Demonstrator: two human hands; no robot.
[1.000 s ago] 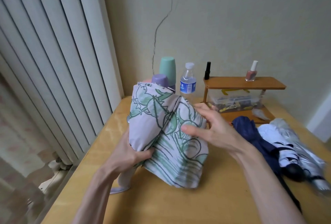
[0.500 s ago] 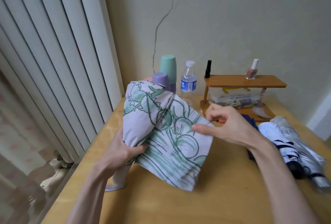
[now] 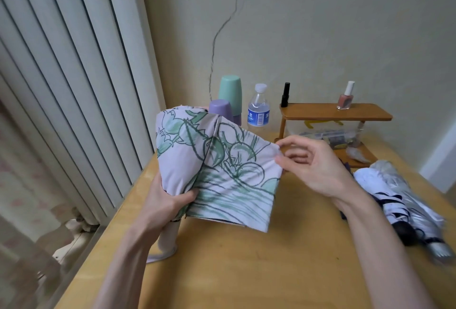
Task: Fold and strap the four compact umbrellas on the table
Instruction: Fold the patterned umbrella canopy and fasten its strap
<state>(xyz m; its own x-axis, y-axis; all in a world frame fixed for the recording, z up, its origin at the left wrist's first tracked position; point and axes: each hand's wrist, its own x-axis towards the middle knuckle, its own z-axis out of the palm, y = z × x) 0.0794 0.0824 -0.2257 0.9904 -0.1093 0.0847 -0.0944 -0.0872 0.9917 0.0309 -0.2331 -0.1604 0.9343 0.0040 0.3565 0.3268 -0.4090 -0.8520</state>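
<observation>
Lilac-and-green print umbrella held above the worktop, canopy loose.
Left hand grips the bundled fabric near the handle; right hand pinches a flap's edge, drawn sideways. White umbrella and silver umbrella lie at right, by a wooden shelf.

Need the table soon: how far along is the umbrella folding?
Done: nothing plainly strapped. In hand: floral umbrella, gripped by the left hand, right hand pinching a canopy panel's edge. Left: wrapping and strapping it, then the loose umbrella pile on the right.
</observation>
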